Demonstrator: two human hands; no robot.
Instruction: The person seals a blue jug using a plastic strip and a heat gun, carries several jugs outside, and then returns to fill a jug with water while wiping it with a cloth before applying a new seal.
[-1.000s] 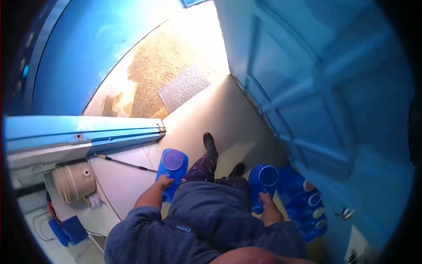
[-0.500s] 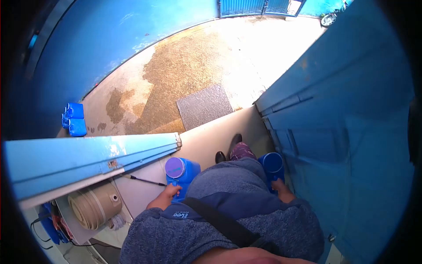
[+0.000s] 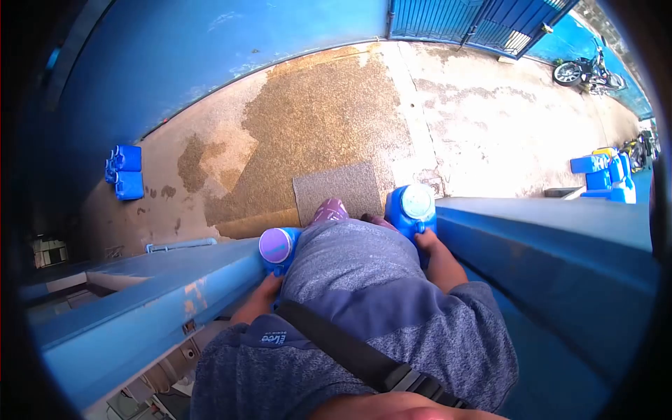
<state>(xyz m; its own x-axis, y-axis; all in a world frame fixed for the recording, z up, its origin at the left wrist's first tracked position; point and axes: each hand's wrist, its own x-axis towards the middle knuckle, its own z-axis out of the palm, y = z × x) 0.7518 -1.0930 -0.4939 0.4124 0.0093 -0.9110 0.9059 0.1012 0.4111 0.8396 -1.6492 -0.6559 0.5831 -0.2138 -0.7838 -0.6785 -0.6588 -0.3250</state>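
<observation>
My left hand (image 3: 270,285) is closed around the handle of a blue water jug (image 3: 289,241) with a round purplish lid, hanging at my left side by the door frame. At my right side, my right hand (image 3: 425,241) grips the handle of a second blue water jug (image 3: 399,218), whose round lid looks pale in the light. My torso hides the lower part of both jugs. A grey mat (image 3: 337,187) lies on the ground just in front of my feet.
Blue door panels edge the doorway on the left (image 3: 154,315) and right (image 3: 546,241). More blue jugs stand by the far-left wall (image 3: 129,185) and at the right (image 3: 598,180). A motorcycle (image 3: 588,73) is parked near the blue gate (image 3: 437,24). Wet patches (image 3: 315,119) mark the concrete.
I have moved forward through the doorway with both jugs held. The indoor shelf area has slid back and down, and the motorcycle and right-hand jugs have come into view.
</observation>
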